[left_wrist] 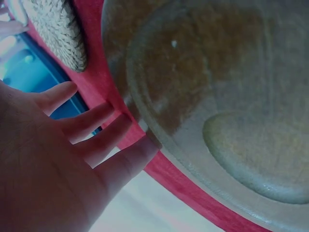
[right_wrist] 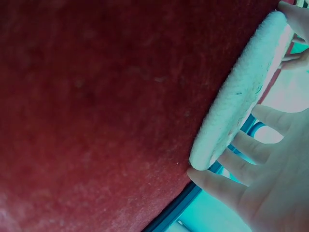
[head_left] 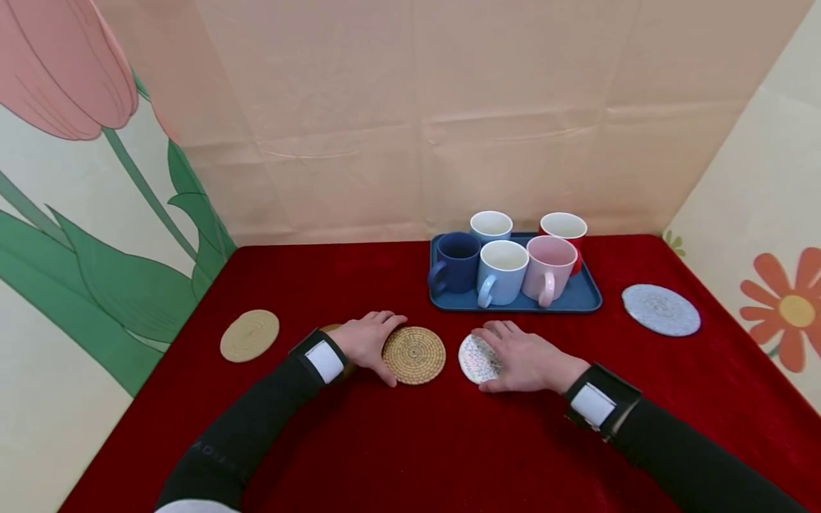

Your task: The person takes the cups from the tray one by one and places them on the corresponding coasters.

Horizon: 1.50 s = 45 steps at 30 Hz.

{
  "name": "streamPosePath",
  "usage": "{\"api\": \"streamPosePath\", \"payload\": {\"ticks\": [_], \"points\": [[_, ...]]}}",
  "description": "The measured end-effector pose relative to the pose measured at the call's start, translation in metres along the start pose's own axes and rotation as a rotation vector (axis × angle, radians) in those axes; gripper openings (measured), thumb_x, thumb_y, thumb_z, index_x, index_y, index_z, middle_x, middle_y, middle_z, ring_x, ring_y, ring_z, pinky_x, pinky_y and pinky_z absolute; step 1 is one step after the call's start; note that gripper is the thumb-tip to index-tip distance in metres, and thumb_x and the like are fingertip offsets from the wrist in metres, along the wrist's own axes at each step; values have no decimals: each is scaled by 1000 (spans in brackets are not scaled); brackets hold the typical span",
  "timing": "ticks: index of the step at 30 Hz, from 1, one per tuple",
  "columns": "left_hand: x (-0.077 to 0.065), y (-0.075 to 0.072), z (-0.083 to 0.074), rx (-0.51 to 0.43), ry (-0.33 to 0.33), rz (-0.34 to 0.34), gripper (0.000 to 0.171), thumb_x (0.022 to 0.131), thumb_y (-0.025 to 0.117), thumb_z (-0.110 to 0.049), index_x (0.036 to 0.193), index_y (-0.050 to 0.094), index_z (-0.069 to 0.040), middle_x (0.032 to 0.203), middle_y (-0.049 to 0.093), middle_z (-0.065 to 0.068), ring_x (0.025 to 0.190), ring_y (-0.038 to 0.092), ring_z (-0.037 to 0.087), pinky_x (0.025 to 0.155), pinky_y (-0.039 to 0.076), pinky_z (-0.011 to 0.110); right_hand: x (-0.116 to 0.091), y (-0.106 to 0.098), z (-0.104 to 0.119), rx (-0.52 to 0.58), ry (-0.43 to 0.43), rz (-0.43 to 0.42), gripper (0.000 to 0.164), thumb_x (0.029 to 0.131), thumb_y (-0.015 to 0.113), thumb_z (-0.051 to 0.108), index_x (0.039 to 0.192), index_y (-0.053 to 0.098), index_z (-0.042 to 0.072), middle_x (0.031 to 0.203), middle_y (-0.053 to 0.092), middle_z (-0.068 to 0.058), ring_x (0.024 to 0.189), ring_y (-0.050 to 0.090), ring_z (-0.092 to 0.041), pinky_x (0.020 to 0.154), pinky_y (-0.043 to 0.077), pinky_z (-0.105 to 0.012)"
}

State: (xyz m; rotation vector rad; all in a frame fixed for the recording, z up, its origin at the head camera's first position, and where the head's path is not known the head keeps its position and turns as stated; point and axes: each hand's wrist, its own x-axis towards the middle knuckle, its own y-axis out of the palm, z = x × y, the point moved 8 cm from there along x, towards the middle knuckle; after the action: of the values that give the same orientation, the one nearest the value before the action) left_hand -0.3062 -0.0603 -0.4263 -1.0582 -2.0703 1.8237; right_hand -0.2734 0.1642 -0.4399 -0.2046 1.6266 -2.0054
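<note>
Beside a round woven straw coaster point(head_left: 413, 355) is my left hand point(head_left: 368, 342), its fingers spread and fairly straight, with the thumb at the coaster's near left edge. Under that wrist lies a brown round coaster with raised rings point(left_wrist: 164, 82), mostly hidden in the head view. My right hand point(head_left: 522, 356) spans a white round coaster with a fine colored pattern point(head_left: 476, 360), thumb at its near rim and fingertips at its far rim. In the right wrist view, this white coaster point(right_wrist: 236, 96) has a thick fuzzy edge and sits on the red cloth.
A blue tray point(head_left: 586, 303) at the back right bears several mugs, among them a navy mug point(head_left: 458, 267) and a pink mug point(head_left: 545, 274). A beige coaster point(head_left: 250, 335) lies far left, and a pale blue-grey coaster point(head_left: 661, 309) far right. Patterned walls surround the table.
</note>
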Motion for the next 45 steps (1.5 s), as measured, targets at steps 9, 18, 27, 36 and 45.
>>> {"api": "streamPosePath", "payload": {"ticks": [9,18,27,36,45], "points": [[0,4,3,-14,-5,-11,112,64,85,-57,152,30,-17,154,35,13,141,34,31,102,44,53,2,0,0,-17,20,-12,101,69,74,68,147,39,16,145,42,-14,129,40,-32,93,50,-55],[0,9,7,-12,-26,2,113,64,85,-58,153,28,-18,155,34,11,142,33,29,104,42,54,2,1,2,-39,25,-23,101,69,72,71,147,40,14,144,43,-15,128,41,-34,92,51,-55],[-1,7,16,-112,-29,-37,108,69,80,-61,153,28,-17,155,37,8,142,37,23,111,38,45,-2,-3,3,-40,10,-36,99,74,67,72,148,39,12,148,42,-18,134,40,-37,100,44,-58],[-41,-28,65,-271,-148,-240,90,86,59,-67,153,31,-15,158,33,10,145,33,28,114,33,50,-26,-32,-11,-41,29,-152,91,82,59,71,146,43,9,148,43,-19,133,42,-39,99,45,-59],[-103,-42,149,-263,-331,-303,92,91,52,-63,152,25,0,155,30,26,140,34,43,109,32,61,-46,-42,-31,-87,57,-207,86,84,62,66,144,44,8,145,45,-21,129,45,-40,94,49,-57]]}}
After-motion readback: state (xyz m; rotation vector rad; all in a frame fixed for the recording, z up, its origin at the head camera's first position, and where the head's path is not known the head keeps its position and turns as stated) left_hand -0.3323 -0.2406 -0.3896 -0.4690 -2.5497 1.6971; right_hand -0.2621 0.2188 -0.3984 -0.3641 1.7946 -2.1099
